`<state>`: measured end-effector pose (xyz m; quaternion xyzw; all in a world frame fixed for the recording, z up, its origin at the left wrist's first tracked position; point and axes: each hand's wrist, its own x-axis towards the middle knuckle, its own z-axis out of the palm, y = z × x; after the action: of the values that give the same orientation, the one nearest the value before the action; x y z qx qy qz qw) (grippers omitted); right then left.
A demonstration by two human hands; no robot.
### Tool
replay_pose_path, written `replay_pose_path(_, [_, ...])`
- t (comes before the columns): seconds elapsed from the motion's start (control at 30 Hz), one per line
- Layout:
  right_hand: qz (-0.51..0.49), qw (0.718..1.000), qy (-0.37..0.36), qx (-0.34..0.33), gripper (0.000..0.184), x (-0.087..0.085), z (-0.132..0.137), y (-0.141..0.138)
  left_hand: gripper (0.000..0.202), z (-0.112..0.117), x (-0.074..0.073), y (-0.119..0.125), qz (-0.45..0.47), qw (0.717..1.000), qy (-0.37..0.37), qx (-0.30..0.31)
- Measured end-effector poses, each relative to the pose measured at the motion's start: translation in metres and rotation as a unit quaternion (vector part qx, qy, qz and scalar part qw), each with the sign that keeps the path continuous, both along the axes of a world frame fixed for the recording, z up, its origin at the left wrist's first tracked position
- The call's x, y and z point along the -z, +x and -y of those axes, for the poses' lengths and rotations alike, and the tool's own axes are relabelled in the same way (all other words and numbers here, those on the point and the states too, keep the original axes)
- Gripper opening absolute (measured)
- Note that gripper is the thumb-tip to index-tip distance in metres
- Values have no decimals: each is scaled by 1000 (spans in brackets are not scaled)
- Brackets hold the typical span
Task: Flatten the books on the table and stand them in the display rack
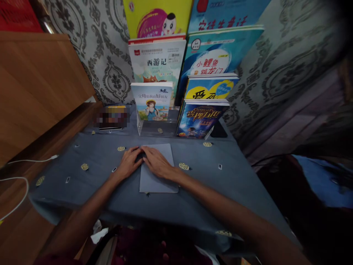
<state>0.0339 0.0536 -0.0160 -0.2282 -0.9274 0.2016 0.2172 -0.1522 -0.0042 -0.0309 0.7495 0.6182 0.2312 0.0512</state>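
A thin grey rectangular book or notebook (160, 184) with a plain face lies flat on the table. My right hand (158, 163) rests across its upper left part, fingers stretched toward the far left corner. At the book's left edge is my left hand (129, 162), its fingers extended and its thumb apart, pointing right. The fingertips of both hands meet or nearly meet near that corner. Whether any finger pinches the book's edge is hidden.
Behind the hands, a clear acrylic stand (157, 129) holds several upright children's books in two columns, among them a dark blue book (202, 119). A blurred-out item (111, 117) lies back left. A patterned grey cloth (104, 187) covers the table; a white cable (35, 159) crosses its left side.
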Motion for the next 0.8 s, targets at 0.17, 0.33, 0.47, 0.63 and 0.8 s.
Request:
replay_pose_path(0.17, [13, 1000, -4, -6, 56, 17, -11, -13, 38, 0, -1, -1, 16, 1000, -9, -1])
replay_pose_path(0.33, [45, 998, 13, 34, 53, 19, -25, 19, 31, 0, -3, 0, 30, 999, -22, -4])
replay_pose_path(0.47, [59, 995, 3, 85, 51, 21, -40, 60, 32, 0, -4, 0, 36, 999, -30, -2])
replay_pose_path(0.63, [21, 996, -33, 84, 51, 29, -53, 88, 32, 0, -4, -1, 31, 999, -29, 0])
replay_pose_path(0.8, [-7, 995, -58, 78, 52, 35, -59, 89, 41, -2, -11, -4, -23, 998, -50, 16])
